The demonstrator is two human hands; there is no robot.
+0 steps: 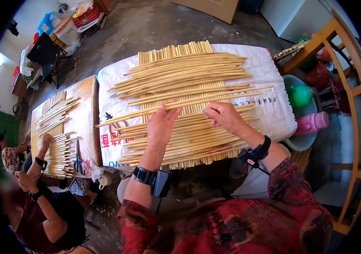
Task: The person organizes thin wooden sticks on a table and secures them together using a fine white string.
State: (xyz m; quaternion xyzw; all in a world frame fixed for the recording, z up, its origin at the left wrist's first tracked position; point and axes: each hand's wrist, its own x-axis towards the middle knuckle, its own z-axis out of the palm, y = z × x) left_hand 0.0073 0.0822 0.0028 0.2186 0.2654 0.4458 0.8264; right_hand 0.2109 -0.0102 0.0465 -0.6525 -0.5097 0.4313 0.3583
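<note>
A long pale stalk, like a peeled reed or straw, lies slantwise over the work. My left hand grips it, thumb and fingers closed around its left half. Just below the stalk's right half, my right hand is closed with the fingers curled in; what they hold, if anything, is hidden. Beneath both hands spreads a mat of upright stalks, crossed by loose stalks. One loose bundle lies beyond my hands, and another bundle lies nearer me.
A white printed cloth covers my table. Dark-handled scissors lie partly hidden at its left. At the left table, a co-worker handles similar stalks beside blue scissors. A basin and a wooden frame stand right.
</note>
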